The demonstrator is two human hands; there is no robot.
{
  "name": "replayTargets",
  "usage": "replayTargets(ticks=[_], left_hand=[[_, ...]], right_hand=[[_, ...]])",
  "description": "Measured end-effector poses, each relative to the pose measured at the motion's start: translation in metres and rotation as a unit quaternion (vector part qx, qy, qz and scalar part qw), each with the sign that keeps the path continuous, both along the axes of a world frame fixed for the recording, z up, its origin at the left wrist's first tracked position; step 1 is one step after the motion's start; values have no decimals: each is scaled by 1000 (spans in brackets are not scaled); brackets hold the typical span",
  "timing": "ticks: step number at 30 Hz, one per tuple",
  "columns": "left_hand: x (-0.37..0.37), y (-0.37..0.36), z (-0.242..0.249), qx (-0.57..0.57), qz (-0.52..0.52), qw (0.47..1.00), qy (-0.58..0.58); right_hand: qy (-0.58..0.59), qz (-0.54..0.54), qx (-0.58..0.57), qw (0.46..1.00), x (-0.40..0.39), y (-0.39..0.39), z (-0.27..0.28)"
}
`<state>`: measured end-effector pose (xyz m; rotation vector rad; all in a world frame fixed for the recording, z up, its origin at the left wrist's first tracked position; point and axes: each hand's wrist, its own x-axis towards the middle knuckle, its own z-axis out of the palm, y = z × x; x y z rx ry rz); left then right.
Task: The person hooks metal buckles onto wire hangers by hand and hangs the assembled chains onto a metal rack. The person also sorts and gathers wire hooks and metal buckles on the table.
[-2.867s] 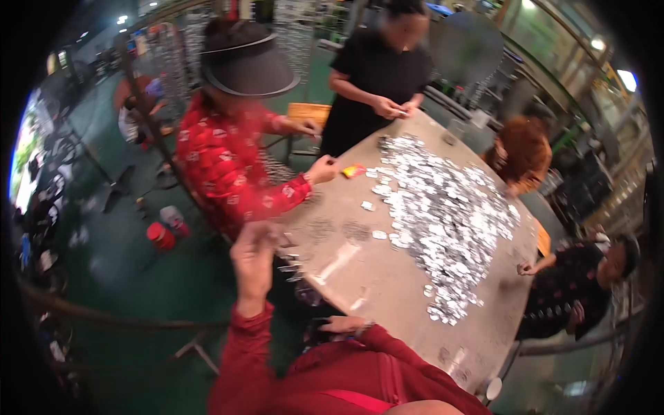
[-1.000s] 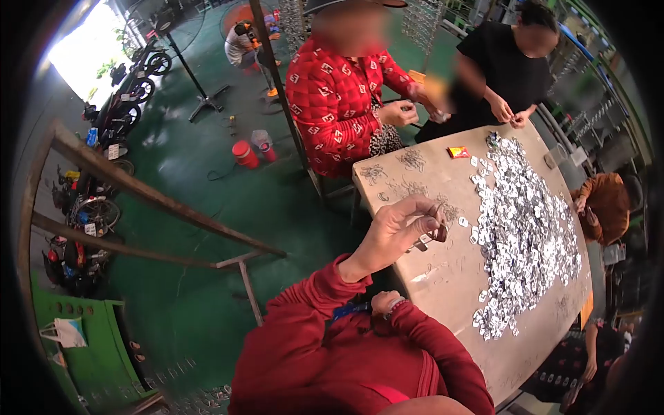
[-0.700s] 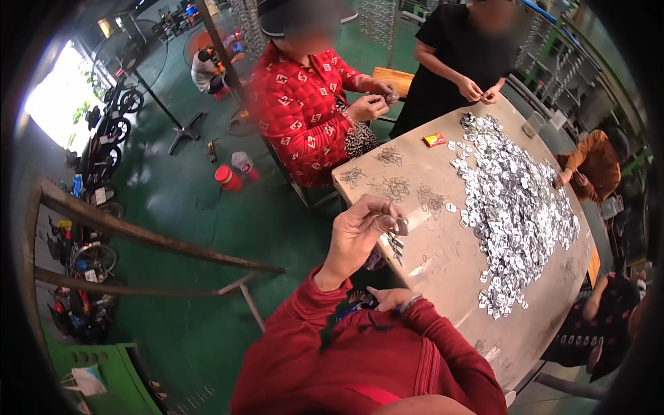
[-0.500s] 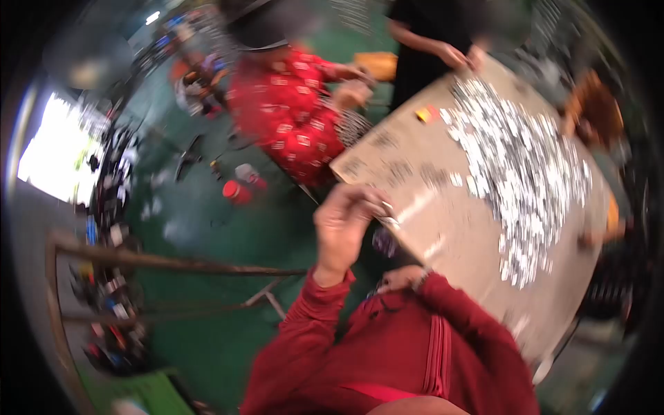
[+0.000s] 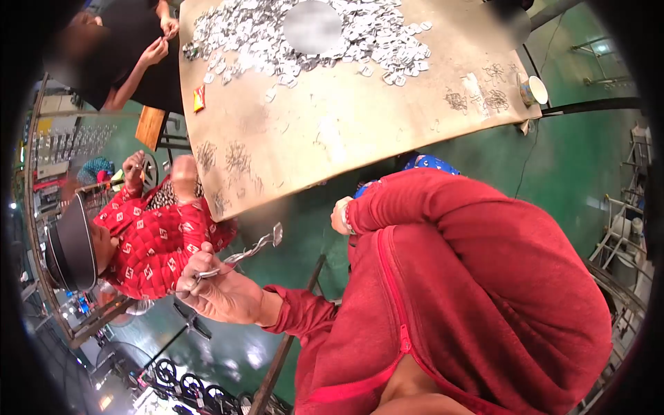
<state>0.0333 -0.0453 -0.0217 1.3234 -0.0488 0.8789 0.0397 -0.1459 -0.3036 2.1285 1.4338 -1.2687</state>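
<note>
Head view — the left hand (image 5: 220,287) is pinching a string of metal links (image 5: 254,249) in a closed grip, the links trailing near the table (image 5: 304,149), while the right hand (image 5: 340,216) is resting beside the red jacket (image 5: 456,297) — its grip too hidden to tell.

Silvery strand (image 5: 243,255), silvery pieces (image 5: 256,31); tan tabletop (image 5: 297,142); crimson jacket (image 5: 477,235); white-patterned red shirt (image 5: 142,242).

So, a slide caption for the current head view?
Left hand holding a silvery strand near a table heaped with small shiny pieces.
</note>
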Motion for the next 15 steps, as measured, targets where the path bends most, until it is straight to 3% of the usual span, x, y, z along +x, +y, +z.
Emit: replayTargets(ticks=[5,7,9,10,11,12,13,15], left_hand=[[20,-16,26,-1,-8,1000,-12],[27,-24,33,1,-4,1000,-14],[36,-28,35,2,12,1000,-13],[43,-31,37,-3,-3,1000,-24],[48,-33,40,-8,-10,999,-34],[55,-36,40,-17,-16,999,-43],[55,-33,41,-39,-29,997,-52],[58,-44,50,-18,-15,998,-52]], right_hand=[[45,-96,74,992,27,-31,15],[92,-54,127,986,56,-63,58],[314,-90,262,908,100,-81,81],[343,-168,287,878,125,-98,108],[339,-232,381,828,157,-132,155],[386,-322,396,768,192,-179,223],[354,-333,475,734,219,-217,278],[212,-251,636,698,235,-281,378]])
